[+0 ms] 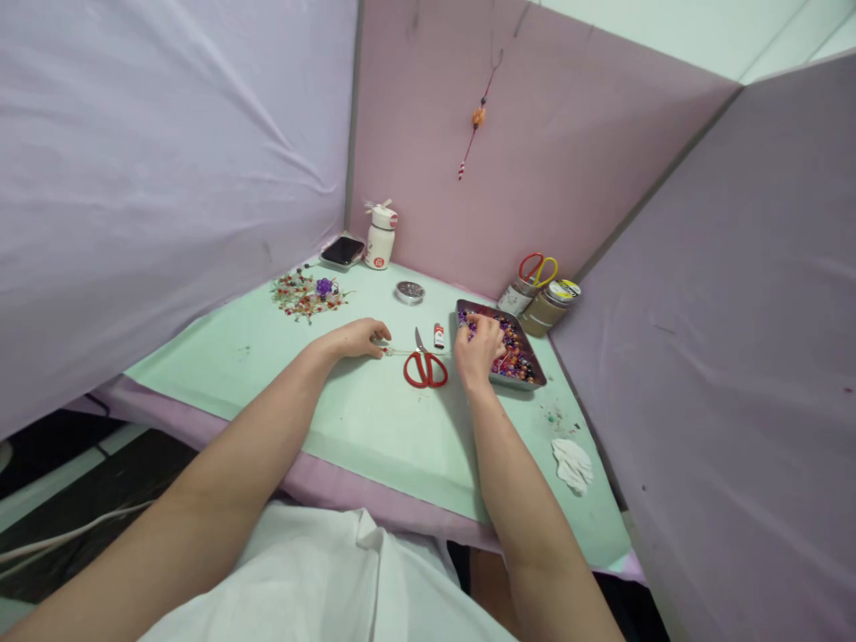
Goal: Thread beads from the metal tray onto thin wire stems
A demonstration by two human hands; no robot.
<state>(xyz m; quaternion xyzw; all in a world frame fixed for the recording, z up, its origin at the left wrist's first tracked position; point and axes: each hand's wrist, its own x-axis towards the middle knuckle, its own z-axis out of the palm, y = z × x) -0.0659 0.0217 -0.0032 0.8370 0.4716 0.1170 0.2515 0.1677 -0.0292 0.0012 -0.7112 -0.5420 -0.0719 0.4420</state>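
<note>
My left hand rests on the pale green table, its fingers bent beside a thin beaded strand; whether they grip it is too small to tell. Over the left part of a dark metal tray is my right hand, fingers curled down among purple, orange and red beads. What its fingertips hold is hidden. Between my hands lie red-handled scissors with their blades pointing away, and a small red and white lighter.
A bead pile, a phone, a white bottle and a wire spool stand toward the back. Jars are behind the tray, a crumpled white cloth at right. A beaded string hangs above.
</note>
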